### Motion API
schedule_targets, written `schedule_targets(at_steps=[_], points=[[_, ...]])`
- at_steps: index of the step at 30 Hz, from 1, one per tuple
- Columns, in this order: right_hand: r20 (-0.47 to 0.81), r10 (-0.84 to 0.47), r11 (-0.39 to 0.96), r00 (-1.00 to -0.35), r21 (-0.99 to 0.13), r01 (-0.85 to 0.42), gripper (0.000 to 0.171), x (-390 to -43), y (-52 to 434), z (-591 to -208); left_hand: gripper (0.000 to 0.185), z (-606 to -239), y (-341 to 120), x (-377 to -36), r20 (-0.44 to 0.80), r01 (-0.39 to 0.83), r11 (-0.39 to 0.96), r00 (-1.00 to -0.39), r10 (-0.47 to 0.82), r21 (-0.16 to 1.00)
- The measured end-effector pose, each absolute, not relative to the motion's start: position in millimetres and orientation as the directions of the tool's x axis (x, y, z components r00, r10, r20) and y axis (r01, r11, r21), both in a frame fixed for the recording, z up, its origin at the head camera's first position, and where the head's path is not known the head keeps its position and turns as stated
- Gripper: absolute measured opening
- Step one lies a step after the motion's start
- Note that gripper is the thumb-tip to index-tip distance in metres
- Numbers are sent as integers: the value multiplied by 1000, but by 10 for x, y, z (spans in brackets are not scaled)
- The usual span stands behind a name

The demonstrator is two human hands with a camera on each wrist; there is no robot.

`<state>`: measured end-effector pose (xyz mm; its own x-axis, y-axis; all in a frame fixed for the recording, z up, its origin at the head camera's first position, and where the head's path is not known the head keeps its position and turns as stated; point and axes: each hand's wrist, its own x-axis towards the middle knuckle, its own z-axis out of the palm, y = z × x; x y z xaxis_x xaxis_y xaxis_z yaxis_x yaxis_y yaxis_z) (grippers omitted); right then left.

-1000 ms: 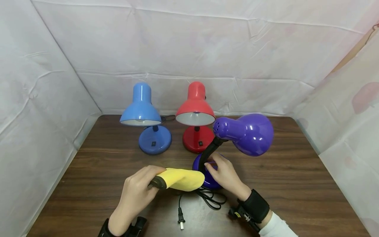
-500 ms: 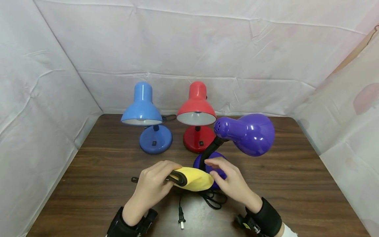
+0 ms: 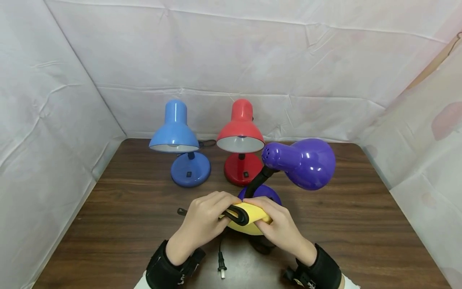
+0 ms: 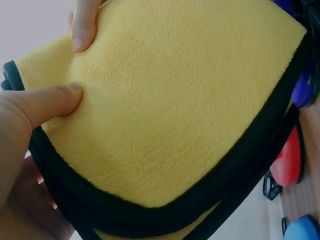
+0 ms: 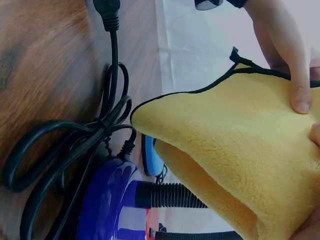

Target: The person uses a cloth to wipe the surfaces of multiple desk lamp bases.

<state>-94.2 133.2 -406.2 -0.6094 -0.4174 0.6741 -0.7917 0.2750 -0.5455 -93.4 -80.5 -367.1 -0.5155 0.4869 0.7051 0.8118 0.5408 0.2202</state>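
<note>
A folded yellow cloth [image 3: 249, 218] with black trim is held by both hands just above the purple lamp's base [image 3: 265, 192]. My left hand [image 3: 216, 206] grips its left end, thumb [image 4: 47, 105] pressed into the pile. My right hand [image 3: 268, 222] pinches the right end from below. The cloth [image 4: 170, 110] fills the left wrist view, and in the right wrist view the cloth [image 5: 235, 145] hangs over the purple base [image 5: 107, 200]. The purple lamp's shade [image 3: 304, 162] leans right on a black flexible neck [image 3: 257, 182].
A blue lamp [image 3: 177, 136] and a red lamp [image 3: 240, 134] stand upright at the back of the dark wooden table [image 3: 361, 224]. The purple lamp's black cord [image 5: 75, 145] lies coiled by the base, its plug [image 3: 221, 269] near the front edge. White sheeting walls in three sides.
My left hand has carried the cloth right, toward the purple base. My right hand has left the base and taken hold of the cloth's other end.
</note>
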Motion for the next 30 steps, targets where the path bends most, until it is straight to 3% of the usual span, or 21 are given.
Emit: schedule_targets(at_steps=[8,19,30], points=[[664,-418,291,-620,-549,-784,47,-928,1441,-4047,32,-3724,-759,-929,677,824,501,-529,513,264],[668,-386,336,-636,-540,-772,47,-813,1511,-3800,28,-3751,-733,-934,654,824,471,-548,522,314],[647,-320,413,-692,-562,-717,49,-858,1825,-3943,29,-3757,-734,-1034,644,822,342,-570,511,456]])
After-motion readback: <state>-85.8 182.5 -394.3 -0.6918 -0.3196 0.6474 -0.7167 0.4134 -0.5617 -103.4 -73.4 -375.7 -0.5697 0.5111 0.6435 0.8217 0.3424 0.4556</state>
